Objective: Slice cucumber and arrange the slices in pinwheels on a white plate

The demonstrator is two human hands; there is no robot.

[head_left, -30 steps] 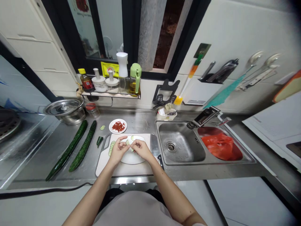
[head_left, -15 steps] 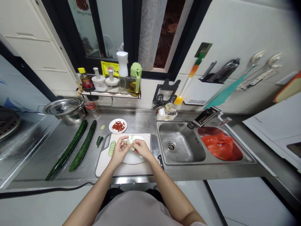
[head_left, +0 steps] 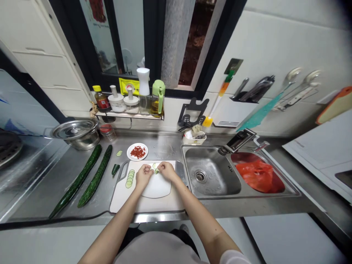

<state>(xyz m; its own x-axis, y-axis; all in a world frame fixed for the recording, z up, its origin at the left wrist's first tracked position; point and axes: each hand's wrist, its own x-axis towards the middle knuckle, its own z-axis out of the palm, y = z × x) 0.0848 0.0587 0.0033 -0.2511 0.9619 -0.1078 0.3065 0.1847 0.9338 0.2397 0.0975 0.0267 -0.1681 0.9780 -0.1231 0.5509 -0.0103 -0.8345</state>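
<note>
My left hand (head_left: pixel 144 175) is closed in a pinch above the white plate (head_left: pixel 156 190), with a small pale piece that looks like a cucumber slice at its fingertips. Facing it, my right hand (head_left: pixel 166 171) pinches a green-edged cucumber slice (head_left: pixel 156 171). Another slice lies at the far side of the plate, just beyond my fingers. Under the plate is a pale cutting board (head_left: pixel 121 196) with a grey rim. An overlapping row of cucumber slices (head_left: pixel 129 179) rests on the board, left of my left hand.
Two whole cucumbers (head_left: pixel 95 178) and a cucumber end (head_left: pixel 115 169) lie on the steel counter at left. Behind the board stands a small plate of red pieces (head_left: pixel 137 151). To the right is a double sink (head_left: pixel 211 176) with a red bag (head_left: pixel 255 176) in one basin.
My hands have drawn slightly apart, with the left hand shifting a little away from the slice between them. The whole view has tilted, so the counter appears slightly lower.
</note>
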